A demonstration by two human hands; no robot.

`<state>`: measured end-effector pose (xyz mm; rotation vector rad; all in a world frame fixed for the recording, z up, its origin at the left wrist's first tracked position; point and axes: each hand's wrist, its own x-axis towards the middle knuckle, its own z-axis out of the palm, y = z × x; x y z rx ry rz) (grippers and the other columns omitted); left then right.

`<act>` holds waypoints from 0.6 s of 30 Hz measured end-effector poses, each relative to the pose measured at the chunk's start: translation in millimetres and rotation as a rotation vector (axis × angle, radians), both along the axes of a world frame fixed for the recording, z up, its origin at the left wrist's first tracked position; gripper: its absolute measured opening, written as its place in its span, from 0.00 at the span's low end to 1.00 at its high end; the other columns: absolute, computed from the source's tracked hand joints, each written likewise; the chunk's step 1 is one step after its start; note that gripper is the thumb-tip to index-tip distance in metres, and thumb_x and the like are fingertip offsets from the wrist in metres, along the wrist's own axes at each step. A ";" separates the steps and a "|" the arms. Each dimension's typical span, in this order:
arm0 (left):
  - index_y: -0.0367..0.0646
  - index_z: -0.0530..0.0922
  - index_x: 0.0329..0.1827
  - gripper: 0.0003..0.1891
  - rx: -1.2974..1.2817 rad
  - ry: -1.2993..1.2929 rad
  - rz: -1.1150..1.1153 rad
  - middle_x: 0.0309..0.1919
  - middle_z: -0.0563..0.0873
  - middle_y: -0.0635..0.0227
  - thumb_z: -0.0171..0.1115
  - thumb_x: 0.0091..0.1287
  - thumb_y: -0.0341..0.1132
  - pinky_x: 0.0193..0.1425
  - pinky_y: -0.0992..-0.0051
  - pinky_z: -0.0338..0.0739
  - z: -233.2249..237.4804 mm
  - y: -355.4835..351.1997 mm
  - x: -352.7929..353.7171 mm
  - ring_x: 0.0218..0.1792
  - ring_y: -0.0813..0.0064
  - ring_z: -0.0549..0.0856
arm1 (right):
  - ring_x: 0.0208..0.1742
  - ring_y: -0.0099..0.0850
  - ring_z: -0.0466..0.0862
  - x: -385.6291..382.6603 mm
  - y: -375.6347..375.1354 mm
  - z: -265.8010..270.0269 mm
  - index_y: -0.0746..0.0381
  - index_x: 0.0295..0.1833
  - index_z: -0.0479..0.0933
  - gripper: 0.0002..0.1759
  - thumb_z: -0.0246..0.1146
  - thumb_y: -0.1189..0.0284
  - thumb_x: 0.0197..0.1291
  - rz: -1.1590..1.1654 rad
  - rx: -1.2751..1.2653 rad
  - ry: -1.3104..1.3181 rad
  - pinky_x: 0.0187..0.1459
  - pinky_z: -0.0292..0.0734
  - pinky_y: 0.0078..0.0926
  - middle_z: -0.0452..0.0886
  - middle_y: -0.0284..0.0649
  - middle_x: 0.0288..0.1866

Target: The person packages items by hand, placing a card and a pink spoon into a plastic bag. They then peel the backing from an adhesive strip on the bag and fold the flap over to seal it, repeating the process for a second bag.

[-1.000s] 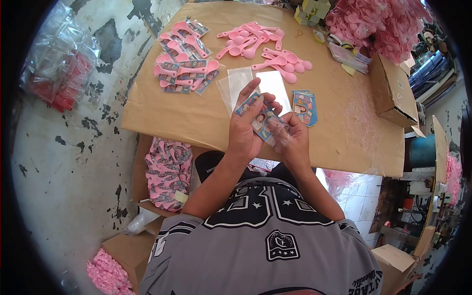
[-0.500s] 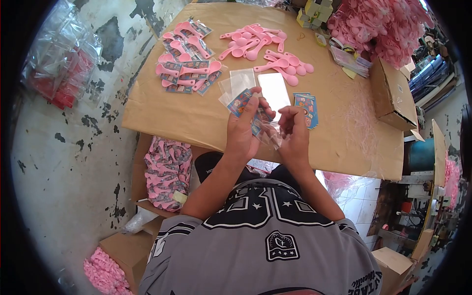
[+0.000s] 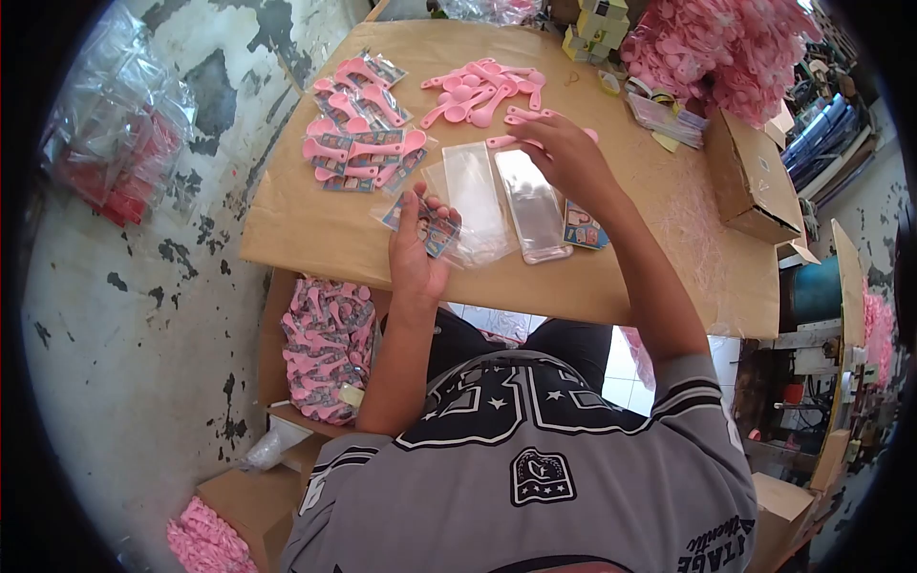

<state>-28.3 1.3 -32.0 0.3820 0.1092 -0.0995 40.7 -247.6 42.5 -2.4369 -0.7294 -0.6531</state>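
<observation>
My left hand [image 3: 417, 260] is closed on a clear plastic bag with a blue printed card [image 3: 437, 237] inside, above the table's near edge. My right hand [image 3: 573, 164] reaches over a small group of pink measuring spoons [image 3: 521, 116], its fingers apart beside the handles and covering part of the group. A larger heap of pink spoons [image 3: 485, 93] lies just behind. Between my hands are flat clear bags [image 3: 472, 191] and a shiny, phone-shaped slab [image 3: 527, 205]. A stack of printed cards [image 3: 584, 229] is partly under my right forearm.
Spoons with bagged cards [image 3: 366, 148] are piled at the table's left. An open cardboard box [image 3: 755, 177] and a big pink spoon bundle [image 3: 712, 53] stand at right. Below the left edge, a carton holds packed spoons [image 3: 330, 344].
My right hand has left the bag and moved up and right to the spoons. My left hand has shifted left and down with the bag and card, and the view has moved slightly.
</observation>
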 end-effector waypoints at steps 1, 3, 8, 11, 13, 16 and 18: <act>0.43 0.79 0.63 0.17 0.014 0.005 -0.010 0.39 0.85 0.71 0.65 0.81 0.45 0.56 0.66 0.84 -3.9 -1.9 -1.6 0.40 0.77 0.85 | 0.48 0.40 0.87 19.6 -0.8 -11.6 0.57 0.57 0.86 0.14 0.69 0.72 0.67 0.030 -0.082 -0.103 0.50 0.81 0.41 0.88 0.42 0.47; 0.43 0.79 0.63 0.17 0.037 -0.004 -0.017 0.39 0.85 0.71 0.65 0.81 0.46 0.56 0.66 0.84 -5.5 -3.2 -4.7 0.40 0.77 0.85 | 0.55 0.41 0.87 36.6 9.8 -16.8 0.55 0.62 0.85 0.18 0.67 0.73 0.67 -0.004 -0.217 0.068 0.53 0.82 0.40 0.89 0.41 0.49; 0.43 0.78 0.64 0.18 0.059 -0.071 -0.019 0.41 0.84 0.70 0.63 0.82 0.45 0.58 0.68 0.83 -3.9 1.5 -9.4 0.42 0.77 0.85 | 0.57 0.41 0.87 69.3 21.0 -34.5 0.53 0.64 0.84 0.18 0.63 0.69 0.71 0.081 -0.425 0.083 0.55 0.81 0.42 0.88 0.41 0.55; 0.43 0.78 0.64 0.18 0.078 -0.093 -0.030 0.41 0.85 0.70 0.62 0.82 0.45 0.58 0.67 0.82 -7.5 -1.1 -7.4 0.42 0.76 0.85 | 0.55 0.40 0.87 70.3 19.8 -36.2 0.53 0.63 0.85 0.17 0.62 0.68 0.72 0.079 -0.382 0.086 0.55 0.81 0.42 0.86 0.42 0.55; 0.43 0.78 0.64 0.18 0.075 -0.098 -0.036 0.41 0.85 0.70 0.62 0.83 0.45 0.58 0.68 0.82 -6.4 -1.4 -6.6 0.43 0.76 0.85 | 0.54 0.39 0.87 70.8 19.0 -37.9 0.53 0.63 0.84 0.17 0.62 0.67 0.72 0.057 -0.350 0.088 0.54 0.81 0.42 0.85 0.42 0.54; 0.43 0.78 0.64 0.17 0.067 -0.100 -0.042 0.41 0.85 0.69 0.62 0.83 0.45 0.58 0.68 0.82 -6.6 0.4 -7.1 0.43 0.76 0.85 | 0.53 0.41 0.87 70.8 10.8 -43.0 0.56 0.54 0.84 0.13 0.64 0.73 0.65 0.080 -0.293 0.099 0.50 0.82 0.43 0.82 0.42 0.52; 0.43 0.78 0.64 0.18 0.074 -0.103 -0.041 0.41 0.85 0.69 0.62 0.82 0.46 0.59 0.67 0.83 -7.7 1.4 -8.0 0.43 0.76 0.85 | 0.53 0.40 0.87 72.9 7.3 -47.4 0.55 0.57 0.84 0.14 0.65 0.70 0.68 0.091 -0.316 0.051 0.50 0.82 0.41 0.82 0.43 0.53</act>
